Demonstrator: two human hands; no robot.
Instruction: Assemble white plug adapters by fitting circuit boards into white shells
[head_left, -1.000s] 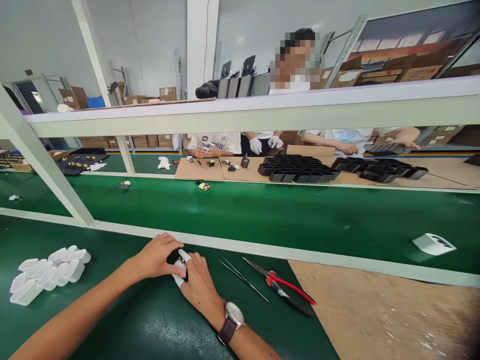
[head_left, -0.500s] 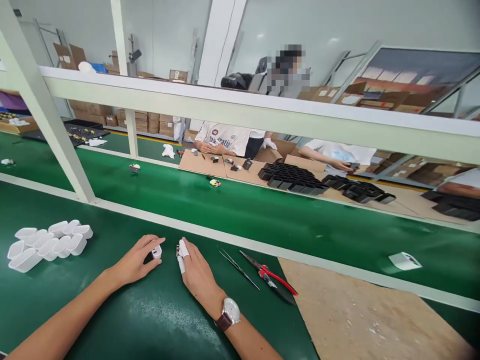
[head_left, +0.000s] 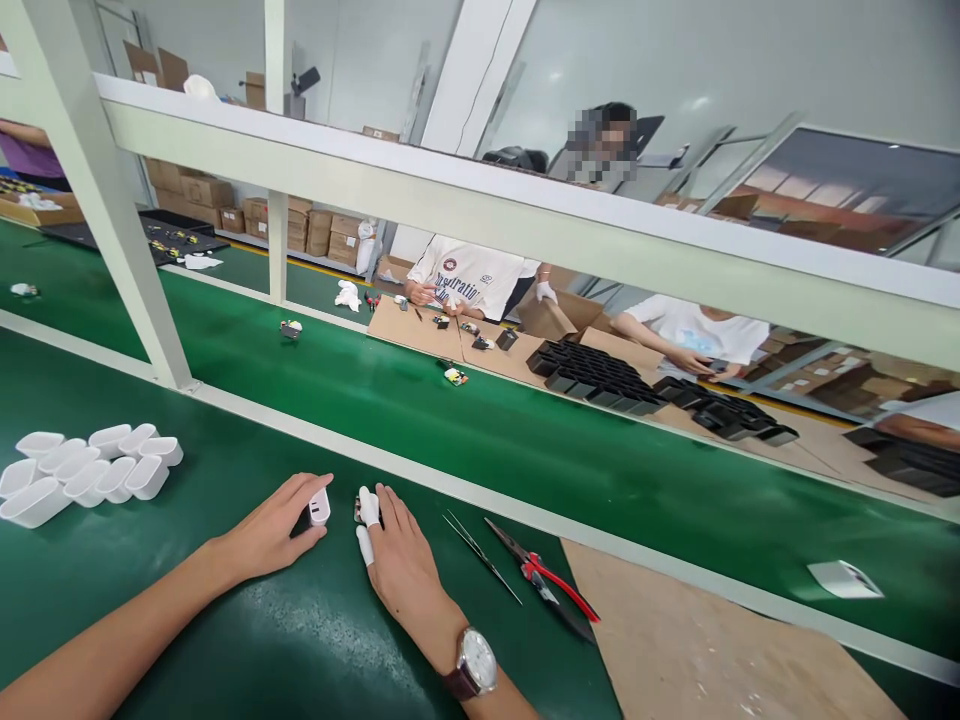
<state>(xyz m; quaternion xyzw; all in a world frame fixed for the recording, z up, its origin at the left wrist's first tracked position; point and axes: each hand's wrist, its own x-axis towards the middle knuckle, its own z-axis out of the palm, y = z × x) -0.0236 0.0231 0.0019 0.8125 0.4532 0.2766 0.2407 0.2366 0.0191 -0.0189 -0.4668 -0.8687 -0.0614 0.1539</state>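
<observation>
My left hand (head_left: 274,530) curls its thumb and fingers around a small white charger housing (head_left: 320,507), whose end with dark slots faces up and right. My right hand (head_left: 409,570) wears white finger cots on its thumb and a finger. They pinch a small circuit board (head_left: 358,508), mostly hidden by the fingertips. Both hands rest low over the green table, a short gap between them. Right of my right hand lie metal tweezers (head_left: 484,558) and red-handled long-nose pliers (head_left: 544,577).
Several open white shells (head_left: 84,468) stand at the left. A pale board (head_left: 675,630) lies at the right. Beyond a ledge, a green conveyor belt (head_left: 360,390) carries loose boards and a white housing (head_left: 846,579). A frame post (head_left: 135,230) rises at left; co-workers sit opposite beside black cases (head_left: 592,375).
The camera view has tilted and shifted slightly. Both hands keep their hold and stay close together. The white housing on the belt appears further right and lower.
</observation>
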